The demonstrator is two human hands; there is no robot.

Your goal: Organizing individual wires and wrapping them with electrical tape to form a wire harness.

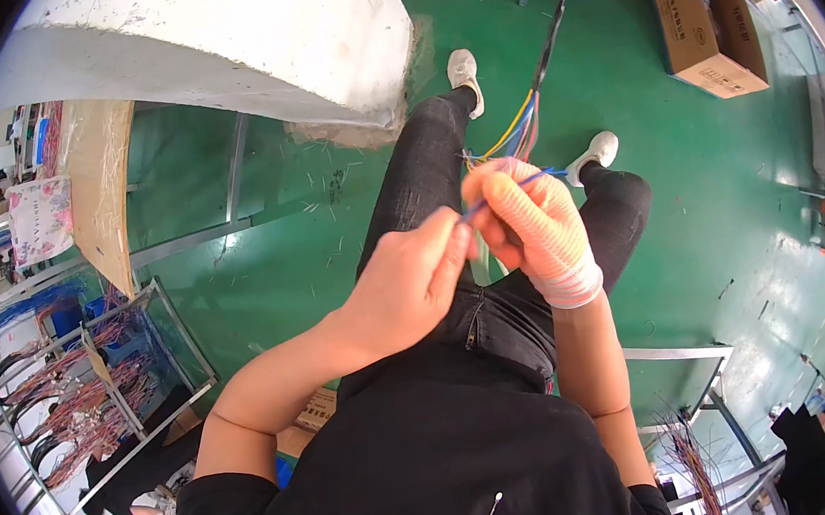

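Blue wire (525,180) is pinched between the two hands above the lap. It is gripped by the right hand (535,229), which is covered by a thin pale glove, fingers curled shut around it. The bare left hand (415,277) is closed too, thumb and forefinger seemingly nipping the wire's near end, though that contact is blurred. Yellow, blue and red strands fan from a black cable (554,21) over the green floor (707,186).
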